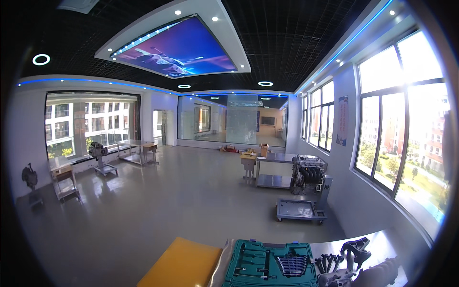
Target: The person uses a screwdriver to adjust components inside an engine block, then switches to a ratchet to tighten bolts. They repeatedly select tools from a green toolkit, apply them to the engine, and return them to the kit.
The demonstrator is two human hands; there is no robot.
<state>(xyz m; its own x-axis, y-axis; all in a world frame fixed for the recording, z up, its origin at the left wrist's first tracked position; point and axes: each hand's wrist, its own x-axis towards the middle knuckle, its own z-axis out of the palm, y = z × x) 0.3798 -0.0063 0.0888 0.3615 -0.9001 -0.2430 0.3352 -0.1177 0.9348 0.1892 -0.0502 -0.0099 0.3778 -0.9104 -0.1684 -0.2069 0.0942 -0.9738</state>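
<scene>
Neither of my hands is in view. At the lower edge, nearest to me, an open green tool case (232, 273) lies on a metal-topped table (382, 240). A row of spanners (292, 265) sits in its right part, with longer tools set in the moulded slots to the left. Right of the case lie several dark, rod-like parts with thick heads (329, 261). A dark metal engine part (356, 249) and grey castings (380, 274) rest beside them, partly cut off by the frame's edge.
A yellow panel (181, 263) adjoins the table's left. Beyond stand an engine (308, 174) on a wheeled stand (296, 209) and a metal workbench (273, 181). Further benches (131, 143) and another engine stand (105, 170) are along the left. Large windows (406, 110) line the right wall.
</scene>
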